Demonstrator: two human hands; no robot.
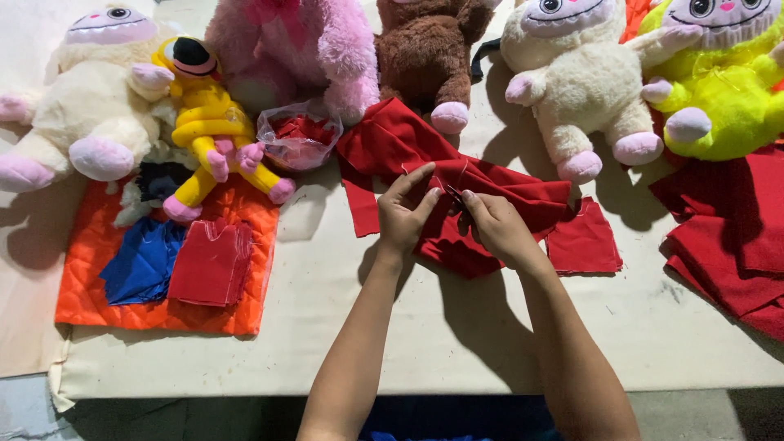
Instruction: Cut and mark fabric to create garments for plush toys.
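A crumpled piece of red cloth (392,143) lies in the middle of the pale table (327,310). My left hand (406,214) pinches a fold of this cloth between thumb and fingers. My right hand (498,229) grips the same cloth just to the right, with a small dark tool, possibly scissors (453,194), at its fingertips. A flat red square piece (584,241) lies right beside my right wrist.
Plush toys line the far side: cream (90,106), yellow (208,122), pink (294,45), brown (425,49), cream (580,82), neon yellow (719,90). An orange quilted mat (106,253) with blue and red pieces lies left. A plastic bag (298,135) holds red scraps. Red fabric is stacked (731,237) at right.
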